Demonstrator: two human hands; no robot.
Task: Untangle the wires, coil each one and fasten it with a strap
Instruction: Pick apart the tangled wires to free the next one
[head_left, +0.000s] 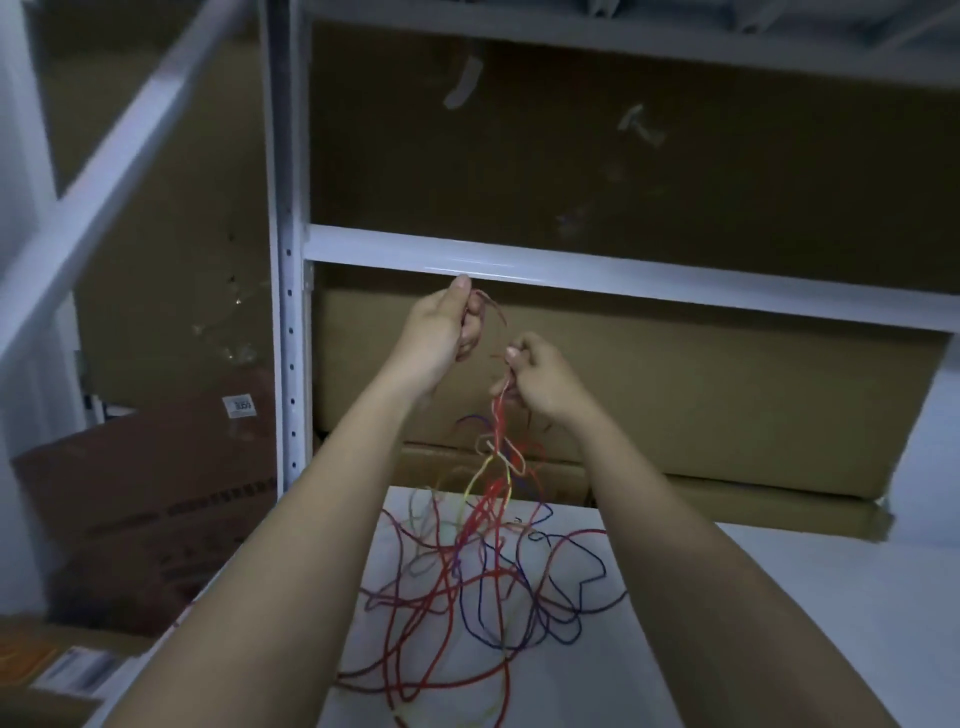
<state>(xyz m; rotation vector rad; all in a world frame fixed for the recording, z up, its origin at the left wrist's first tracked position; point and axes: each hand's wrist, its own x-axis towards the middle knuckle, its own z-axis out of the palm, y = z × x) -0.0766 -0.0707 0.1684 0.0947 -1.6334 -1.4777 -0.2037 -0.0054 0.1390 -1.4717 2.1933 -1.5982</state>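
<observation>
Both hands are up in the air, above the white table. The left hand is higher and a bit farther away. Its fingers curl around the end of a dark red wire. The right hand is lower and nearer to the table. It pinches a small bunch of red wires near the top.

The hands are near each other but not touching. The red wire runs between them in a short slanted line.

The tangle hangs straight down from the right hand. So its long way goes up and down. The lower part lies spread out on the table, just below the hands. It has red, blue and yellow wires all mixed up.

I think the left hand has to pull its wire up and away from the table, while the right hand keeps the bunch from lifting. No wire is coiled yet, and I see no strap.
</observation>
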